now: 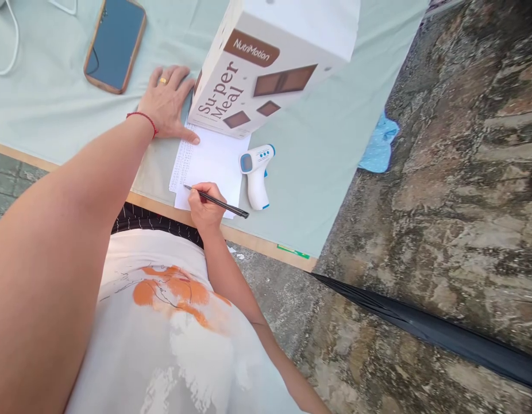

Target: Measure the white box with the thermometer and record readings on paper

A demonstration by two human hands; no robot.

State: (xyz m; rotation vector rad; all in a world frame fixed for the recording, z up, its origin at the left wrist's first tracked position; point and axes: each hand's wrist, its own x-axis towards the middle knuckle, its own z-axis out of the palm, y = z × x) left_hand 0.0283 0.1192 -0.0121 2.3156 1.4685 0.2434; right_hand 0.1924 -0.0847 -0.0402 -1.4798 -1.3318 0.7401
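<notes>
My right hand (208, 206) grips a black pen (220, 202), its tip at the lower left part of a white sheet of paper (216, 158). Rows of small handwriting run down the paper's left side. My left hand (169, 106) lies flat with fingers spread, the thumb on the paper's upper left edge and the fingers beside a white box (249, 123) printed "NutriMotion Su·per Meal". That box stands over the top of the paper and hides part of it. Just right of the paper lies a white and blue infrared thermometer (257, 175).
A smartphone (115, 46) in a brown case lies at the upper left, near a white cable (16, 49). Pale green cloth (309, 172) covers the table. Past its right edge are a stone wall (464, 201), a blue plastic bag (380, 144) and a dark pole (421, 322).
</notes>
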